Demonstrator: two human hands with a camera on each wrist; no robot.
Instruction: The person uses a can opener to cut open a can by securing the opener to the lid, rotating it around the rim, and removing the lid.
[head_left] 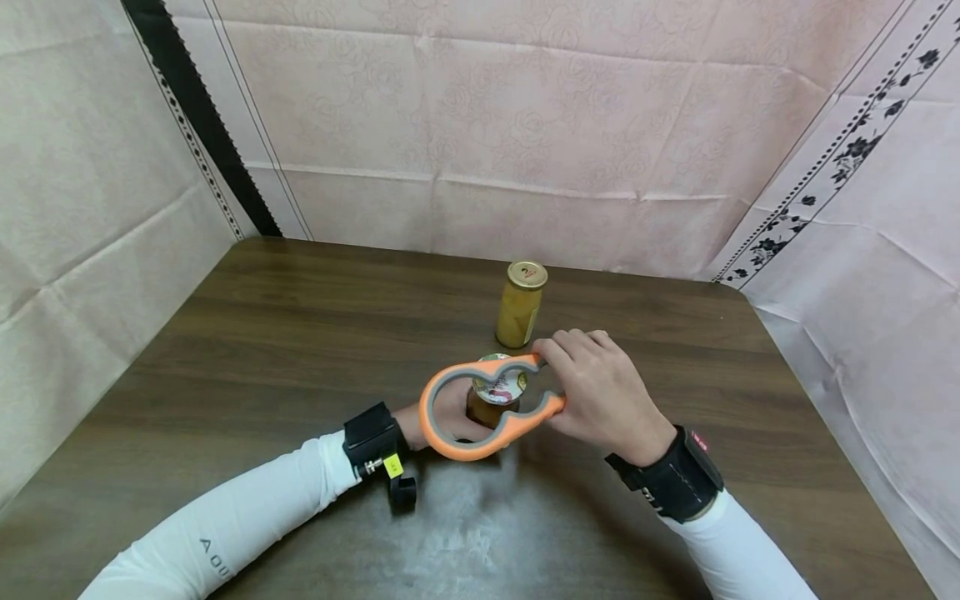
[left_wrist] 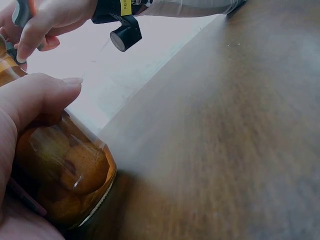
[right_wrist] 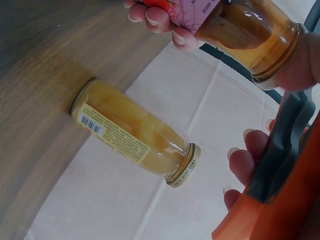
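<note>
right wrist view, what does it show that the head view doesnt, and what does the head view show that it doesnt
Only the right wrist view shows the barcode on the far jar and the pink label on the held jar.

Only the head view shows the flower border, the lettering on the left sleeve and the held jar's printed lid top.

Both show the two jars, the table, the left hand gripping the held jar, and the right hand holding the opener.
</note>
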